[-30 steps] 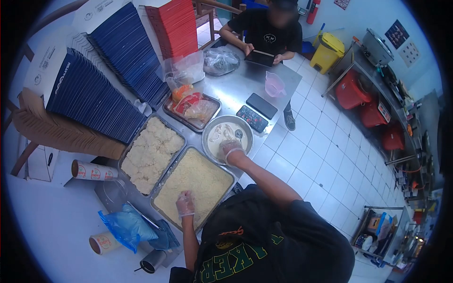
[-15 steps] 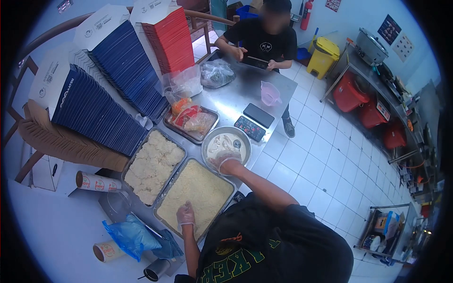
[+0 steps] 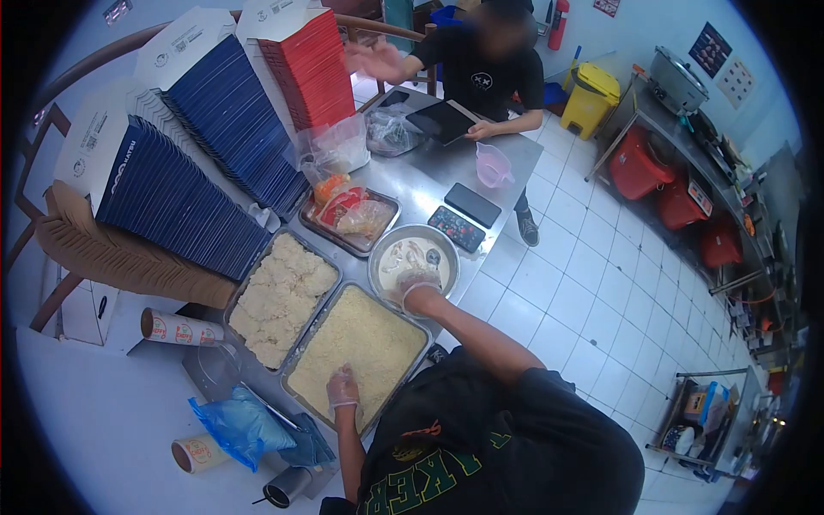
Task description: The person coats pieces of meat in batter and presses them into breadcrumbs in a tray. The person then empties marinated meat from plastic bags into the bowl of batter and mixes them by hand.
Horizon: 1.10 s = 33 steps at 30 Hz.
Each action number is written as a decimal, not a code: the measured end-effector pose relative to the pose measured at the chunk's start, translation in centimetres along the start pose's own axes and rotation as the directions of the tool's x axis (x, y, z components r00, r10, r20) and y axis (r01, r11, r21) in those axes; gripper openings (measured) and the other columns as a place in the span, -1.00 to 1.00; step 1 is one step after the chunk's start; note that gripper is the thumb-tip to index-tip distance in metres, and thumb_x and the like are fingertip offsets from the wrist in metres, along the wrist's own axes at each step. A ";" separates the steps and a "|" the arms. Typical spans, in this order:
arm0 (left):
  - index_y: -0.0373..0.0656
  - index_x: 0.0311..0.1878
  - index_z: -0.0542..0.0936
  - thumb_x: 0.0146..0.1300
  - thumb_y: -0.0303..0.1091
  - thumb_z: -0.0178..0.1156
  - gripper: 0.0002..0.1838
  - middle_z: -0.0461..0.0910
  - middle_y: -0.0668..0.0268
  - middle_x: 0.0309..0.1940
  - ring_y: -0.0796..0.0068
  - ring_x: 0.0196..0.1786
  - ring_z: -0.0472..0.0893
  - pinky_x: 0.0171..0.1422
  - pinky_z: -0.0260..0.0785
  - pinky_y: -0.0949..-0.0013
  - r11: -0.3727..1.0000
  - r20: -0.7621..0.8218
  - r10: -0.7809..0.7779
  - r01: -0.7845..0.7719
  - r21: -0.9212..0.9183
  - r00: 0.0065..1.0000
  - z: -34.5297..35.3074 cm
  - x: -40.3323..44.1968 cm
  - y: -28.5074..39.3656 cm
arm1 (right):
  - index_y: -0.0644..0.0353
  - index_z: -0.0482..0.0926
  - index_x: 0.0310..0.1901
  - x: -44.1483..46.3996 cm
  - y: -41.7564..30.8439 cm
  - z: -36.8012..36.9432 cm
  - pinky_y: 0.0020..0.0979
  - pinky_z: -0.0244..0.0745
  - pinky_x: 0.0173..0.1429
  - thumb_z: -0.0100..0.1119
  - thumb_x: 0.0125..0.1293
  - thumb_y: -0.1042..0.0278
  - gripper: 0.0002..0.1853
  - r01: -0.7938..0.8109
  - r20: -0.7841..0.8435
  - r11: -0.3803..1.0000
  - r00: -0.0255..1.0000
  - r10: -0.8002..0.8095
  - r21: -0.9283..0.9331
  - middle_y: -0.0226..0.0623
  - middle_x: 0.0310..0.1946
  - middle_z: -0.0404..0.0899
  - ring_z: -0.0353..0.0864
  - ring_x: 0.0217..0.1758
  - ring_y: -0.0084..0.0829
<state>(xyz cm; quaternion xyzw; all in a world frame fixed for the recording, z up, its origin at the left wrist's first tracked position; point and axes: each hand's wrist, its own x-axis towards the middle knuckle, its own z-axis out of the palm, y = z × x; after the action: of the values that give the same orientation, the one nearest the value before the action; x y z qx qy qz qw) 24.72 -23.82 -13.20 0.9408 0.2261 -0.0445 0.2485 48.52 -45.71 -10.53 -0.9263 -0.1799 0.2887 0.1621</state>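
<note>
My left hand (image 3: pixel 342 389), in a clear plastic glove, rests at the lower part of a metal tray of pale yellow crumbs (image 3: pixel 360 330). Its fingers look curled in; whatever may be in them is hidden. My gloved right hand (image 3: pixel 419 286) reaches into a round metal bowl (image 3: pixel 375 273) at its near side. Creamy white batter (image 3: pixel 402 257) with several pale pieces fills the bowl, and the fingertips are hard to make out there. Left of the crumbs, a second metal tray holds coated, lumpy pieces (image 3: pixel 281 296).
Behind the bowl lies a tray of bagged food (image 3: pixel 350 215). Two phones (image 3: pixel 463 216) and a pink jug (image 3: pixel 493 165) are on the steel table. Tall stacks of folded boxes (image 3: pixel 184 193) line the left. Across the table, a person holds a tablet (image 3: pixel 445 120).
The person opposite has raised one hand toward the red boxes and tilted the tablet. My right hand has shifted slightly within the bowl; my left hand stays over the crumbs.
</note>
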 end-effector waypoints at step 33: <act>-0.24 -0.21 0.60 0.25 -0.16 0.12 -0.70 0.62 -0.10 -0.25 -0.10 -0.17 0.62 -0.05 0.45 -0.01 0.916 0.069 0.325 -0.296 -0.271 0.943 -1.3 6.6 22.2 | 0.22 0.10 0.47 -1.5 0.6 -4.1 -0.26 0.09 0.48 -0.17 0.45 -0.27 -0.20 -0.050 0.065 0.393 0.998 -0.023 0.918 -0.15 0.46 0.10 0.10 0.49 -0.25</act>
<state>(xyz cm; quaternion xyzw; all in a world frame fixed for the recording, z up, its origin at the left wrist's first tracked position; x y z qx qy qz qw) 40.55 -37.66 -3.45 0.9205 0.0631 -0.0280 0.3846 49.96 -47.69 -6.82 -0.6750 0.0109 0.3722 0.6370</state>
